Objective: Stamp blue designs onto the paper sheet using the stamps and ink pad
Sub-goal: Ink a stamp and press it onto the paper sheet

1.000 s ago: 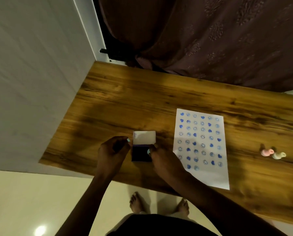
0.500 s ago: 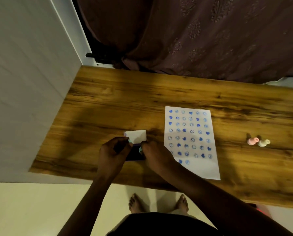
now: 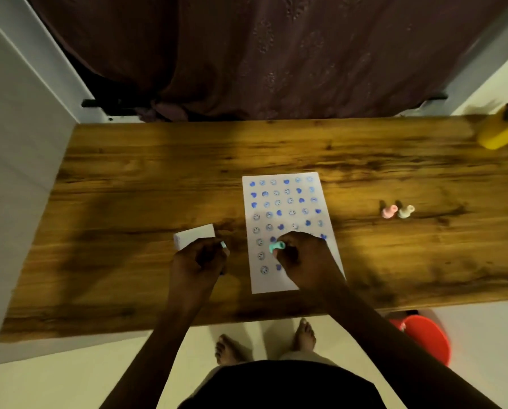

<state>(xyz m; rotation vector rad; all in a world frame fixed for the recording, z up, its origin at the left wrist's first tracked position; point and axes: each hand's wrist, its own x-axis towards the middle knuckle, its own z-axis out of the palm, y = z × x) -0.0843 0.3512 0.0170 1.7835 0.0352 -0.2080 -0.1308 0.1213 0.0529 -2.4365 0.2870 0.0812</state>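
Note:
A white paper sheet [image 3: 288,283] lies on the wooden table [image 3: 146,178], covered with rows of blue hearts and smiley faces. My right hand [image 3: 303,258] rests over the sheet's lower part, pinching a small teal stamp [image 3: 277,246] that tilts left. My left hand [image 3: 198,259] grips the ink pad, whose white open lid [image 3: 194,235] sticks up behind my fingers. The pad's dark base is hidden under that hand. A small teal spot [image 3: 223,245] shows at my left fingertips; I cannot tell what it is.
A pink stamp [image 3: 389,211] and a cream stamp [image 3: 405,211] lie side by side to the right of the sheet. A yellow container [image 3: 497,134] stands at the table's far right corner. A red bucket [image 3: 424,335] sits on the floor below the table's front edge.
My right hand has left the ink pad and moved right onto the lower part of the sheet, with the teal stamp in it. My left hand stays on the pad.

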